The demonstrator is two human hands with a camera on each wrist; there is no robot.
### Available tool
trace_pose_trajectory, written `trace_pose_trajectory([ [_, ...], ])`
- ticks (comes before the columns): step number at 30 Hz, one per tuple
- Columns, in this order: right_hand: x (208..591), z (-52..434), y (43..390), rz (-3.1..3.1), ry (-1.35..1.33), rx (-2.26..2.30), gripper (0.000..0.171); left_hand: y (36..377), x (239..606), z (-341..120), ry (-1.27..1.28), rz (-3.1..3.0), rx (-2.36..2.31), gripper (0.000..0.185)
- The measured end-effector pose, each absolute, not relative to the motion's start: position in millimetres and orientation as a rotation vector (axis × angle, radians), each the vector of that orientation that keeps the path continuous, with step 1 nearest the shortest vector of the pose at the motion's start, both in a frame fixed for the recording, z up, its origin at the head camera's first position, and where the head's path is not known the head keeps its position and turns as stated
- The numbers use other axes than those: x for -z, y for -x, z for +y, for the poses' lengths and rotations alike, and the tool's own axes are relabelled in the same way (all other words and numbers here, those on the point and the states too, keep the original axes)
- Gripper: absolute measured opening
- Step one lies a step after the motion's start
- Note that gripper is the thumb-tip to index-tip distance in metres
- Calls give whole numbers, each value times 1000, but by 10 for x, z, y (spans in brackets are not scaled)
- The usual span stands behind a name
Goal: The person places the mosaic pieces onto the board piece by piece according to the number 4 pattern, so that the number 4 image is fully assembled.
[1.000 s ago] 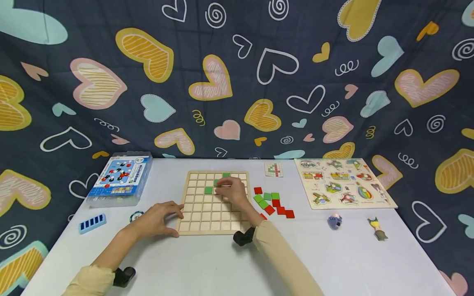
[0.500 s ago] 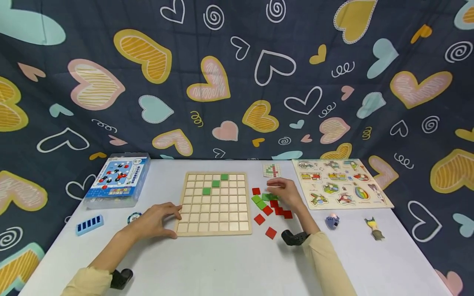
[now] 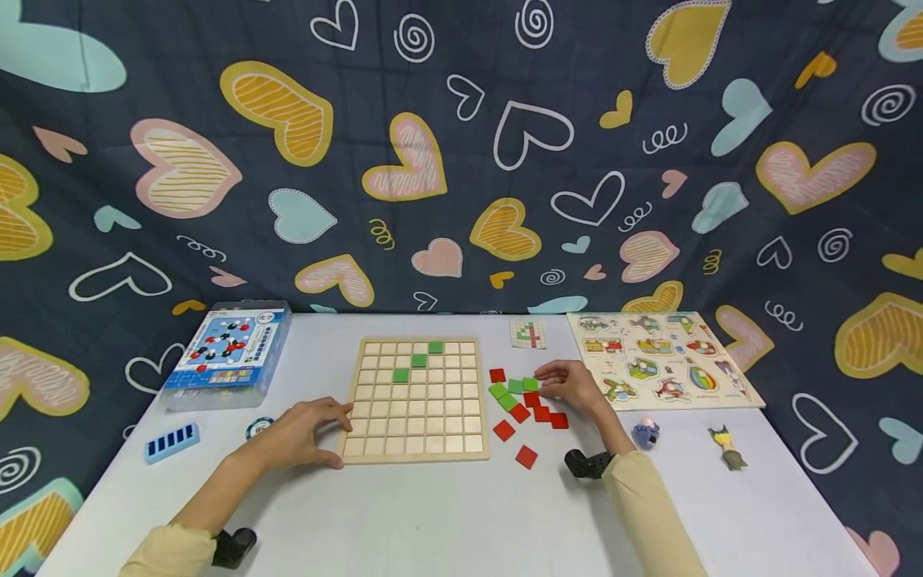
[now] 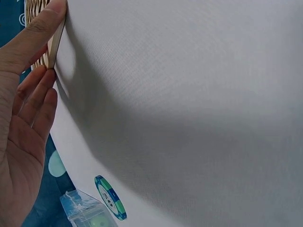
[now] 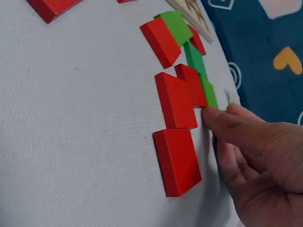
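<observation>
A wooden grid board point(image 3: 414, 462) lies in front of me with three green square tiles point(image 3: 419, 361) set diagonally in its cells. My left hand point(image 3: 306, 433) rests along the board's left edge, thumb near the front corner; the left wrist view shows the thumb and fingertips against the board's side point(image 4: 57, 40). To the board's right, my right hand point(image 3: 573, 383) is at a loose group of tiles, its fingertips beside a green tile point(image 3: 530, 384). In the right wrist view the thumb tip reaches the end of that green tile point(image 5: 209, 94), close to a red tile point(image 5: 191, 85).
Several red tiles point(image 3: 526, 457) lie nearby. A small pattern card point(image 3: 528, 334) sits behind them, with a wooden picture puzzle point(image 3: 649, 361) at the back right. Two small figures point(image 3: 646, 433) stand right. Left are a boxed set point(image 3: 229, 353), a blue slotted block point(image 3: 172, 443) and a poker chip point(image 3: 258, 427).
My right hand has left the board, where a green tile now sits in the middle of the diagonal, and moved right to the loose tiles. The left hand stays at the board's edge.
</observation>
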State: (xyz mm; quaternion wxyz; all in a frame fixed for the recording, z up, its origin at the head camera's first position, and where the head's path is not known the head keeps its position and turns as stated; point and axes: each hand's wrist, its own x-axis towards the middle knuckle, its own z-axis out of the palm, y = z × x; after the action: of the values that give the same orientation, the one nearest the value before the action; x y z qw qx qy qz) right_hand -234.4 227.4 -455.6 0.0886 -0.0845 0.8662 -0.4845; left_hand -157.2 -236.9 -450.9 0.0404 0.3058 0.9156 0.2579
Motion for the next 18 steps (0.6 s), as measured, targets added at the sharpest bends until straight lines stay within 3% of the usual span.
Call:
trace_pose_trajectory([
  [18,4627,2149,2438,2672,234,1384,27,1579,4480,-2397,-982,2799,-769,42],
])
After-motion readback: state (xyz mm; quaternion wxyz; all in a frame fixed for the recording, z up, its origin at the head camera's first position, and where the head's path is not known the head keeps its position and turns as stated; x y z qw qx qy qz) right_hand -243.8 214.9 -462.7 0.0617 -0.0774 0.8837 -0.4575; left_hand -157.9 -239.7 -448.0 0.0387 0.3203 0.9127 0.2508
